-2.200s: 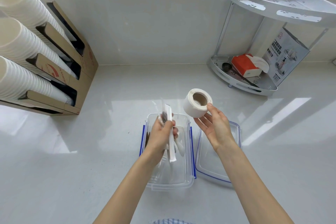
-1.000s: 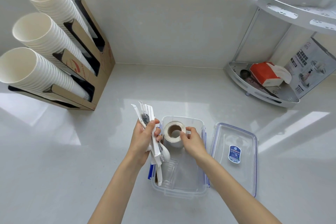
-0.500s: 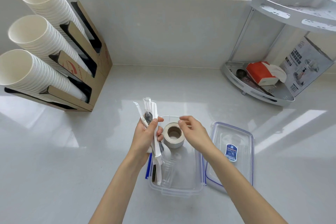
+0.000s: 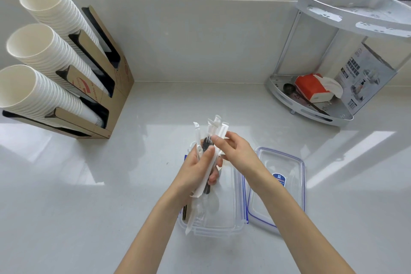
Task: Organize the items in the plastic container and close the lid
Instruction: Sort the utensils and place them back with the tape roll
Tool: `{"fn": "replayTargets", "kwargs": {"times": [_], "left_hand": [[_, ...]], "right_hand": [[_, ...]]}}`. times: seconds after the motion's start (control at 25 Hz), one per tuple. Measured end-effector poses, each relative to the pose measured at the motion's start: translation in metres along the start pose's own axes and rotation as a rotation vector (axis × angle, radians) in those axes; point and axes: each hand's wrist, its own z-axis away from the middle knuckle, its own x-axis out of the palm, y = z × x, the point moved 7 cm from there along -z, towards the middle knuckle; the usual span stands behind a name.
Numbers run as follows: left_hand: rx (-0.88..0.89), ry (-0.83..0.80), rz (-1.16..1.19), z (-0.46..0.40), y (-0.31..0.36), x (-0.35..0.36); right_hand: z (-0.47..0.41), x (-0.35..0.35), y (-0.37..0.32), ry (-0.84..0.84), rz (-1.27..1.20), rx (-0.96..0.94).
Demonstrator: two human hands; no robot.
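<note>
— Biggest thing first?
— Pale surface (image 4: 111, 184), spread under everything. Then the brown cup holder (image 4: 111, 82) at 10 o'clock, stuffed with three long stacks of paper cups (image 4: 44, 51). Tipped over on a slant, likely for easy pulling.

— And at 2 o'clock?
— White corner rack (image 4: 311, 104), pushed up against the wall. Holds a red tissue pack (image 4: 311, 88) and a box. Well apart from the job, so probably parked there to stay out of the way.

— Where's the plastic container (image 4: 222, 227)?
— Down at 6 o'clock, flat on the surface, open on top. Right under the hands, handy for catching drops.

— And the lid (image 4: 289, 162)?
— Just beside the container, at its 3 o'clock, flat on the surface. Blue sticker in the middle. Not on yet. Near enough for a quick grab at closing time.

— What's up in the air?
— Bundle of wrapped forks and spoons (image 4: 216, 129), held over the container. Tips pointing to 12 o'clock, tails hanging down toward 6 o'clock.

— And the hands?
— Close together, both on the bundle. Left hand (image 4: 198, 171) wrapped round the middle, likely to stop a spill. Right hand (image 4: 238, 153) pinching the top ends, maybe to line them up neat before laying them in.

— Anything else inside the container?
— Can't tell. Mostly hidden behind the hands.
</note>
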Motion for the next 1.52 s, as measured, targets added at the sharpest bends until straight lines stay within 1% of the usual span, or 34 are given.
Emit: {"fn": "replayTargets", "kwargs": {"times": [0.12, 0.28, 0.36, 0.44, 0.56, 0.8, 0.92, 1.08, 1.16, 1.4, 1.52], "left_hand": [[-0.023, -0.045, 0.017, 0.002, -0.002, 0.008], [-0.045, -0.038, 0.007, 0.004, -0.004, 0.011], [-0.041, -0.054, 0.043, 0.005, -0.002, 0.012], [-0.05, -0.09, 0.065, 0.007, -0.002, 0.013], [-0.082, -0.126, 0.038, 0.012, -0.008, 0.013], [-0.144, -0.09, 0.066, 0.012, -0.016, 0.007], [-0.15, -0.107, 0.047, 0.011, -0.015, 0.007], [-0.187, -0.112, 0.107, 0.011, -0.015, 0.01], [-0.195, -0.096, 0.104, 0.011, -0.016, 0.009], [-0.193, -0.163, 0.041, 0.013, -0.012, 0.012], [-0.194, -0.146, 0.078, 0.012, -0.012, 0.011]], "right_hand": [[0.002, -0.001, 0.002, 0.022, -0.032, -0.009], [0.004, -0.004, 0.005, 0.053, -0.099, -0.01], [0.004, -0.003, 0.005, 0.049, -0.119, -0.023], [0.003, -0.006, 0.005, 0.081, -0.17, -0.028], [0.002, -0.019, 0.001, 0.138, -0.254, -0.03], [0.003, -0.028, -0.003, 0.147, -0.243, -0.051], [0.002, -0.027, -0.001, 0.121, -0.235, -0.021], [0.003, -0.01, 0.001, -0.03, -0.254, 0.01], [0.004, -0.006, -0.001, -0.069, -0.287, 0.0], [0.006, -0.008, -0.002, -0.059, -0.355, 0.011], [0.007, -0.009, -0.003, -0.036, -0.363, 0.024]]}}
